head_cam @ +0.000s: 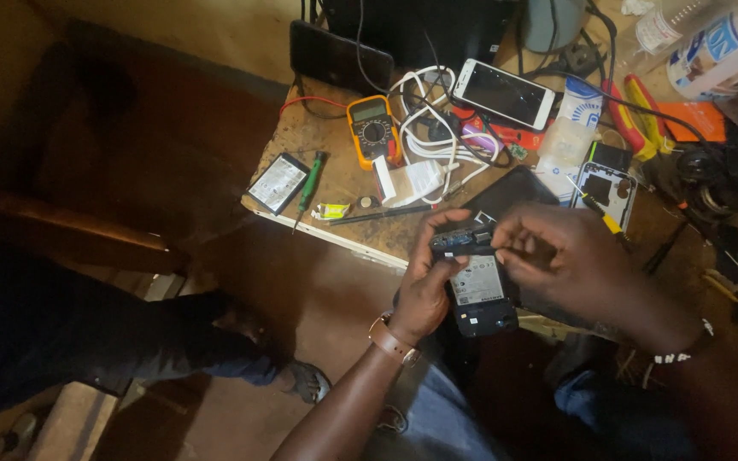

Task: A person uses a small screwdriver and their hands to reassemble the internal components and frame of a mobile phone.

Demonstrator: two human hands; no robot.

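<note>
black opened phone (477, 286) gripped by left hand (424, 286); right hand (557, 256) fingers pinch closed at its top

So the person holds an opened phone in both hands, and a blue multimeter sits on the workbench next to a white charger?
Not quite: the multimeter is orange-yellow, not blue, as the head view shows. The rest holds: the left hand and right hand hold the opened phone, and the multimeter sits on the workbench next to the white charger.
</note>
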